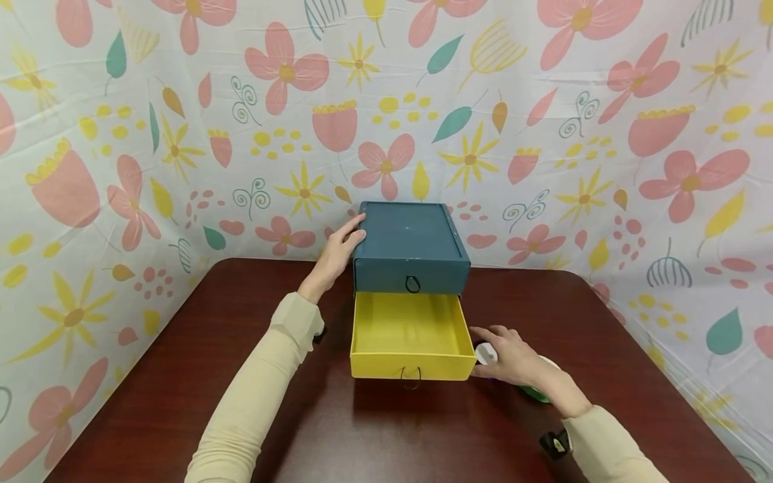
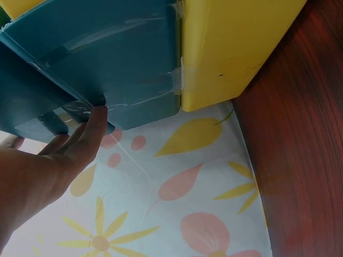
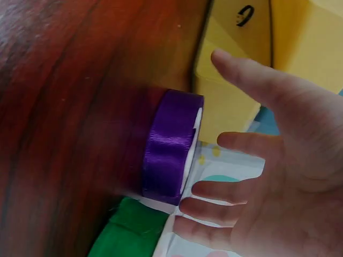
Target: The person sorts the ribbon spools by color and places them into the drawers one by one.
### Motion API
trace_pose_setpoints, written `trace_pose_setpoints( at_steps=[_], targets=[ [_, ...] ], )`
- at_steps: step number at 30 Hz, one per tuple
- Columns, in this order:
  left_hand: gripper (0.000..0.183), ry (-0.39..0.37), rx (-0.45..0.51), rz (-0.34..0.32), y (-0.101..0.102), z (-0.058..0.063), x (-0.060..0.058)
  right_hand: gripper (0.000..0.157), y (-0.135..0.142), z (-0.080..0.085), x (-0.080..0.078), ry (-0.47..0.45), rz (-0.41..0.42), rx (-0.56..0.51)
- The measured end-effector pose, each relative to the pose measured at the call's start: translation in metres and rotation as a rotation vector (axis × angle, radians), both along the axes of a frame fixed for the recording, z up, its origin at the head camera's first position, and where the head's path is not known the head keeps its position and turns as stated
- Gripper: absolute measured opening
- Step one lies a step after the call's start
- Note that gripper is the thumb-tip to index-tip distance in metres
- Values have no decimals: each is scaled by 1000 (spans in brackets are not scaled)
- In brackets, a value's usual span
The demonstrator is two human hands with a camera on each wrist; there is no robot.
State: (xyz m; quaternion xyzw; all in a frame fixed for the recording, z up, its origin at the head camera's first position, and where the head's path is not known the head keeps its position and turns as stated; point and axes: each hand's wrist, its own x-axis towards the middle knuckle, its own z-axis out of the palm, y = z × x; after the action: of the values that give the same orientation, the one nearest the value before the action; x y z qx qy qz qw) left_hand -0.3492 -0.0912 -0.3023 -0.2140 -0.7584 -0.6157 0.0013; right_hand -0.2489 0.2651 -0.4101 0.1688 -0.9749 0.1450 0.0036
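Note:
A two-tier box stands on the table, a blue upper unit (image 1: 410, 231) above a yellow drawer (image 1: 412, 365) that is pulled out and has a bare inside. My left hand (image 1: 339, 253) rests along the upper left edge of the blue unit, fingers against its side in the left wrist view. Right of the yellow drawer, my right hand (image 1: 513, 359) reaches over a roll of purple ribbon (image 3: 170, 147) with its fingers spread and apart from each other. The roll's white side (image 1: 486, 353) shows between thumb and fingers. A roll of green ribbon (image 3: 128, 230) lies beside it, partly under the right wrist.
The dark reddish wooden table (image 1: 272, 416) carries the box and the ribbon rolls. A flower-printed cloth (image 1: 229, 121) hangs behind and at both sides. Black thread loops serve as pulls on the blue front (image 1: 386, 275) and the yellow front.

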Motion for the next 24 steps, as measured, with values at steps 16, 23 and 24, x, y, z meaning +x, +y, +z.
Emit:
trace_pose_setpoints(
  at_steps=[16,23,24],
  targets=[
    [54,6,-16,12,0,-1,-1,59,4,-11,-4,83,32,12],
    [54,-6,-5,-5,-1,0,-1,57,4,9,0,128,65,-26],
    [54,-6,-3,-7,-1,0,-1,57,4,14,1,131,69,-30]
  ],
)
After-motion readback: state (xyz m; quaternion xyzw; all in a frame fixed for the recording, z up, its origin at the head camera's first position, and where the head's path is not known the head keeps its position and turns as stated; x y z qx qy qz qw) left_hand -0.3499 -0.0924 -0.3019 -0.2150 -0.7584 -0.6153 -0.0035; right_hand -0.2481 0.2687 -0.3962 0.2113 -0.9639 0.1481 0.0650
